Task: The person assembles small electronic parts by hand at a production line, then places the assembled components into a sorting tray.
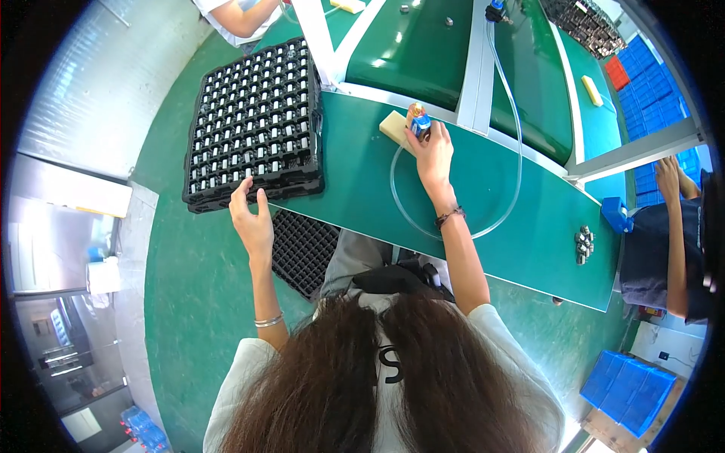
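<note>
My right hand (pixel 434 156) is closed round a small blue piece with an orange, coppery top (pixel 418 121); its exact kind I cannot make out. Against that piece, on the green table, lies a pale yellow block (pixel 395 127), with a clear hose (pixel 394 189) curving away from near it. At the near edge of a black tray (pixel 313 181) is my left hand (pixel 252 223), thumb and forefinger apart. The forefinger tip reaches the front row of small silvery metal parts (pixel 260 136); whether it touches one I cannot tell. Rows of these parts fill the tray, which sits on another.
Below the table edge is another black tray (pixel 302 253). Metal parts (pixel 584 245) lie in a cluster at the table's right, near a blue holder (pixel 617 215). White frame posts (pixel 476 83) rise behind the table. Co-workers are at the far left and right.
</note>
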